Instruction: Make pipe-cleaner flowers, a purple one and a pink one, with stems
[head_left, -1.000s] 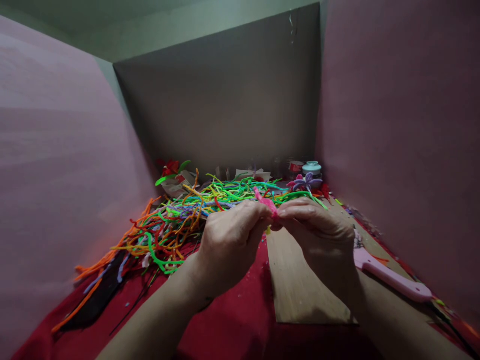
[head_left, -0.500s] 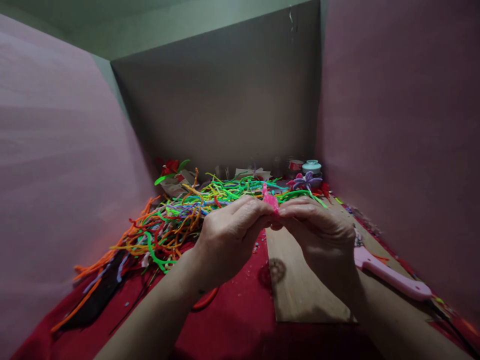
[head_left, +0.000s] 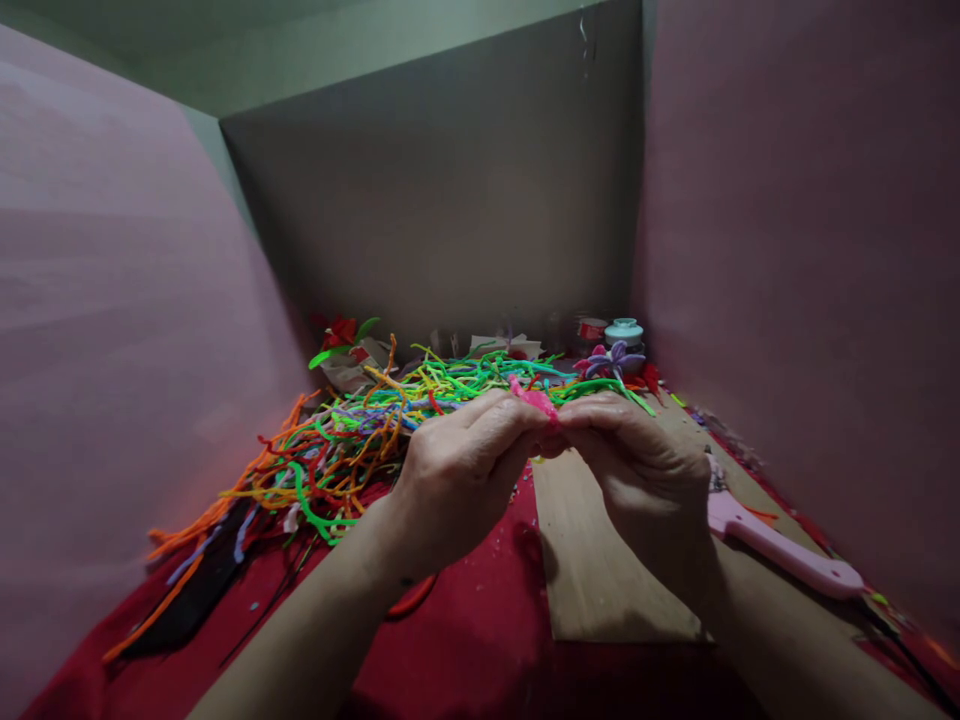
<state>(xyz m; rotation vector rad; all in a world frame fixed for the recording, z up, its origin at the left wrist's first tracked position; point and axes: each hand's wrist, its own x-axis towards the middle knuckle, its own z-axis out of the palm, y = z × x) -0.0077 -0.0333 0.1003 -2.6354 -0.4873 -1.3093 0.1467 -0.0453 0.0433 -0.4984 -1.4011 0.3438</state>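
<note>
Between my fingertips is a small pink fuzzy piece (head_left: 536, 401), which looks like bent pipe cleaner. My left hand (head_left: 469, 460) pinches it from the left, fingers closed. From the other side my right hand (head_left: 637, 455) grips its lower right end, thumb and fingers pressed together. Both hands meet over the near middle of the red cloth (head_left: 465, 640) and the wooden board (head_left: 600, 580). The fingers hide the piece's lower part. Behind my left hand spreads a tangled heap of colourful pipe cleaners (head_left: 352, 430).
A pink glue gun (head_left: 787, 555) lies on the board right of my right wrist, its cord running to the lower right. At the back are a purple pipe-cleaner flower (head_left: 616, 362), a light-blue jar (head_left: 624, 332) and a red flower (head_left: 341, 333). Pink walls stand on both sides.
The pink piece has tilted to the left between my fingers; its upper tip pointed up before. My hands have hardly moved.
</note>
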